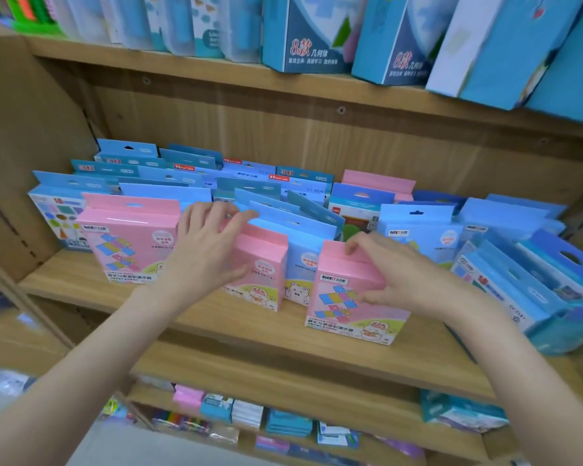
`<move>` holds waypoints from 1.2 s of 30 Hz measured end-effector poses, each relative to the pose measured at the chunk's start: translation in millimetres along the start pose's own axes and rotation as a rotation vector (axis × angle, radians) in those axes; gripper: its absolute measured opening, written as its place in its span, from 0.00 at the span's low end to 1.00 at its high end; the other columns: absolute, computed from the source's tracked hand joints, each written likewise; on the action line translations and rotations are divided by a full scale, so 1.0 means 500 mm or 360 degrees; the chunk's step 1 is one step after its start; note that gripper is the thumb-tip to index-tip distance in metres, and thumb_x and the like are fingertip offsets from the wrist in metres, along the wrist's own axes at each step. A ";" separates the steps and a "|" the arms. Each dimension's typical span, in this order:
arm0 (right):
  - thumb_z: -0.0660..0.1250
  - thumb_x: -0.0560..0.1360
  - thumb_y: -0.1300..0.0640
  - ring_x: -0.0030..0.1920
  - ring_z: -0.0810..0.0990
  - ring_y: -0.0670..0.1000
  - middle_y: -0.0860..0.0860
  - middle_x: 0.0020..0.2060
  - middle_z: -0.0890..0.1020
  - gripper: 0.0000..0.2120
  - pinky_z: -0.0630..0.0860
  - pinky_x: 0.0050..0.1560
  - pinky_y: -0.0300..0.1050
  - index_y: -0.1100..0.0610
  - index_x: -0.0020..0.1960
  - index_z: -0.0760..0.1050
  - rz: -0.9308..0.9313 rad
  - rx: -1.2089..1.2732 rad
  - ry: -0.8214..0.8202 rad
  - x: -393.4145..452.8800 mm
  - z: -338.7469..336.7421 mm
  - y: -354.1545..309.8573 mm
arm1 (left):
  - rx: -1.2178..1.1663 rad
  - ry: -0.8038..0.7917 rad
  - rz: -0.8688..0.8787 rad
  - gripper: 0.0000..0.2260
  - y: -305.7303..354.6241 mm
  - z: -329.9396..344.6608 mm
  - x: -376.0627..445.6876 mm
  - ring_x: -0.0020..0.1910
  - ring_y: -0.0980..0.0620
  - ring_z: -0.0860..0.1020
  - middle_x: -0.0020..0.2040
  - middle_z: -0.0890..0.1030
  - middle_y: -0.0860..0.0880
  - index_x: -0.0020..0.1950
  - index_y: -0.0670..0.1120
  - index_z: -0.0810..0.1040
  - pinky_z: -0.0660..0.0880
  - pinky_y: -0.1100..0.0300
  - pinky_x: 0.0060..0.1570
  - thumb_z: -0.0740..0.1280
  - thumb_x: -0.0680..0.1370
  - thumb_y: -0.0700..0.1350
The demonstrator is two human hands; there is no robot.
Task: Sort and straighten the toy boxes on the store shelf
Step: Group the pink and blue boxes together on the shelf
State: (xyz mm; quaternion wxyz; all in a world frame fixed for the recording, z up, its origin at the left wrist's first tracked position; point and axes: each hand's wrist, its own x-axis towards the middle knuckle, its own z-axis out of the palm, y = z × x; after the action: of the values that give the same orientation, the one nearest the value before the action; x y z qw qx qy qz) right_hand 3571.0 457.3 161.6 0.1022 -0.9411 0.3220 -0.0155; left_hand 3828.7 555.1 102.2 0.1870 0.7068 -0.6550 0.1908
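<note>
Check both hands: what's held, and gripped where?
Right hand grips the front pink box at its top right edge. Left hand rests on the middle pink box; no clear grip.

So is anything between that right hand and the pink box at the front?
No. The right hand already grips the front pink box by its top edge, and nothing sits between them. The left hand rests on the middle pink box.
</note>
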 end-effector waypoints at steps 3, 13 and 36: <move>0.72 0.68 0.50 0.59 0.64 0.43 0.41 0.59 0.65 0.29 0.62 0.64 0.46 0.46 0.63 0.61 -0.0045 0.0093 0.0133 -0.009 0.002 0.024 | 0.0090 -0.0170 0.0085 0.30 -0.015 -0.022 0.017 0.53 0.45 0.64 0.50 0.76 0.42 0.54 0.43 0.77 0.68 0.43 0.54 0.81 0.56 0.51; 0.72 0.69 0.49 0.66 0.63 0.44 0.43 0.66 0.64 0.38 0.63 0.65 0.43 0.41 0.71 0.53 0.0035 0.0227 0.0157 -0.052 -0.006 0.080 | -0.0105 -0.0550 -0.0132 0.28 0.013 -0.148 0.049 0.53 0.46 0.75 0.58 0.78 0.49 0.65 0.49 0.69 0.70 0.55 0.44 0.71 0.69 0.57; 0.67 0.74 0.54 0.66 0.64 0.45 0.45 0.67 0.67 0.29 0.62 0.61 0.38 0.47 0.71 0.59 0.0300 -0.0003 -0.0087 -0.159 -0.030 0.129 | -0.0044 -0.0066 0.0731 0.29 0.227 0.011 0.111 0.39 0.44 0.80 0.44 0.80 0.45 0.56 0.42 0.77 0.71 0.55 0.41 0.80 0.59 0.50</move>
State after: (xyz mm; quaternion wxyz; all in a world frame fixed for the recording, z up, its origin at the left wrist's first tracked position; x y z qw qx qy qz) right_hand 3467.6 453.0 166.4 0.1110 -0.9067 0.4064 0.0201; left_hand 3719.6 496.9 127.6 0.1349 0.5402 -0.8050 0.2048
